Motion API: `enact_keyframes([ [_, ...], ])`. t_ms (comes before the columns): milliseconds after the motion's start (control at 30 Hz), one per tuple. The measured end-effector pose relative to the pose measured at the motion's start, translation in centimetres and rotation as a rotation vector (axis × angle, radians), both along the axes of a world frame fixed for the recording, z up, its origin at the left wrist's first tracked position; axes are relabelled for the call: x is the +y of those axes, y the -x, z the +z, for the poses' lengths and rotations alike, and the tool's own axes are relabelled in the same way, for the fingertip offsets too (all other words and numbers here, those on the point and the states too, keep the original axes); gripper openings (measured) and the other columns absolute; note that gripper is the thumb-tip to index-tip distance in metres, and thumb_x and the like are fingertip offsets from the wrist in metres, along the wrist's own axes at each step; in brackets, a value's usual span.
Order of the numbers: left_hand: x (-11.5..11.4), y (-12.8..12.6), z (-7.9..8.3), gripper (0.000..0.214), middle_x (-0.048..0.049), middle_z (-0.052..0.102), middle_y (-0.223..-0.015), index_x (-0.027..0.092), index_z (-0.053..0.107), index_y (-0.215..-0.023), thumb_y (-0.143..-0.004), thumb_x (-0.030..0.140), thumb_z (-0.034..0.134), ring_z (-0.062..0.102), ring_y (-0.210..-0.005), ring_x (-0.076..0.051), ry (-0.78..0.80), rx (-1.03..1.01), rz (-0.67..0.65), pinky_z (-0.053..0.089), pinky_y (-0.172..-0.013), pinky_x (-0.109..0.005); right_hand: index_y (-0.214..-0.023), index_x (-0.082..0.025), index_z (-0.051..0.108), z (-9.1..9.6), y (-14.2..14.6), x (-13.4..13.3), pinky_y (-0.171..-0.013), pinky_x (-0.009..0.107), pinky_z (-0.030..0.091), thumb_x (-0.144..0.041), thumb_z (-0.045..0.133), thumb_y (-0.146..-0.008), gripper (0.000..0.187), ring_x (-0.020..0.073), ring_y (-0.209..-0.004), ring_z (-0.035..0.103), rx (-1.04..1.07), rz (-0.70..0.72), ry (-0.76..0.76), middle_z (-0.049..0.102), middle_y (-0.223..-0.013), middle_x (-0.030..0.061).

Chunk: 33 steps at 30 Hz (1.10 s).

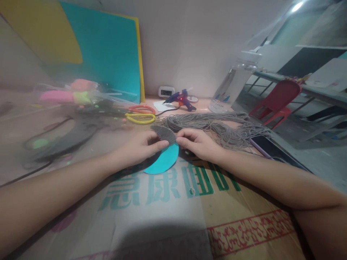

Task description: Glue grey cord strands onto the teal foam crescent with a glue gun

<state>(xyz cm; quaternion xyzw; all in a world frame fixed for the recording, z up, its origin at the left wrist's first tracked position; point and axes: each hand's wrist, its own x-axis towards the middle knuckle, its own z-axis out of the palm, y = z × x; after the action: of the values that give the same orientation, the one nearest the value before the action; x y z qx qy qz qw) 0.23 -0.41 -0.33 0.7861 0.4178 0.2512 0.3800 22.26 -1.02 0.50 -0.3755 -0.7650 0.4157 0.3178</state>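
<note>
A round turquoise disc [164,161] is partly covered on its upper side by rows of grey cord [165,134]. My left hand [146,142] grips the disc from the left, its thumb lying over the cord-covered part. At the right edge, my right hand [195,141] pinches with thumb and forefinger where the cord meets the disc; the strand between the fingertips is too small to make out fully. Behind my hands lies a loose bundle of the same grey cord [227,126].
Scissors [140,115] with red and yellow handles lie behind my left hand. A purple-blue glue gun [180,99] with a red light stands near a small white clock [166,91]. A clear bottle [230,86] and a phone [276,150] are rightward. Printed cardboard [168,220] covers the table.
</note>
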Motion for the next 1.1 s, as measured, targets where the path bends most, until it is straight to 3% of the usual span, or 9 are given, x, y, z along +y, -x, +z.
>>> enact_keyframes([
  [400,-0.14,-0.13,-0.16,0.046,0.0011,0.056,-0.052,0.018,0.050,-0.062,-0.084,0.059,0.054,0.050,-0.047,-0.012,-0.022,0.044,0.072,0.032,-0.042,-0.022,-0.078,-0.017,0.057,-0.24,0.12,0.09,-0.050,0.022,0.037,-0.041,0.061,-0.084,0.026,0.0086,-0.055,0.047,0.039,-0.074,0.048,0.053,-0.062,-0.0036],
  [633,0.07,0.09,-0.13,0.047,0.0021,0.052,-0.053,0.018,0.049,-0.063,-0.086,0.058,0.050,0.046,-0.048,-0.010,-0.088,0.038,0.033,0.030,-0.045,-0.022,-0.078,-0.017,0.055,-0.29,-0.03,0.07,-0.050,0.022,0.038,-0.041,0.058,-0.086,0.026,0.0085,-0.053,0.047,0.061,-0.084,0.046,0.051,-0.060,-0.0047],
  [800,-0.08,0.06,-0.04,0.046,0.0031,0.050,-0.053,0.018,0.052,-0.068,-0.091,0.057,0.043,0.046,-0.049,-0.011,-0.008,-0.067,0.001,0.034,-0.048,-0.022,-0.080,-0.018,0.054,-0.52,-0.04,0.28,-0.048,0.021,0.038,-0.043,0.058,-0.087,0.027,0.0079,-0.051,0.046,0.082,-0.118,0.060,0.049,-0.061,-0.0054],
  [1100,-0.06,-0.16,0.13,0.041,0.0024,0.052,-0.056,0.017,0.053,-0.066,-0.087,0.053,0.052,0.047,-0.050,-0.010,-0.064,0.005,0.042,0.032,-0.045,-0.021,-0.080,-0.018,0.054,-0.45,-0.19,0.34,-0.050,0.021,0.037,-0.041,0.057,-0.088,0.025,0.0074,-0.052,0.044,0.057,-0.105,0.023,0.049,-0.063,-0.0052],
])
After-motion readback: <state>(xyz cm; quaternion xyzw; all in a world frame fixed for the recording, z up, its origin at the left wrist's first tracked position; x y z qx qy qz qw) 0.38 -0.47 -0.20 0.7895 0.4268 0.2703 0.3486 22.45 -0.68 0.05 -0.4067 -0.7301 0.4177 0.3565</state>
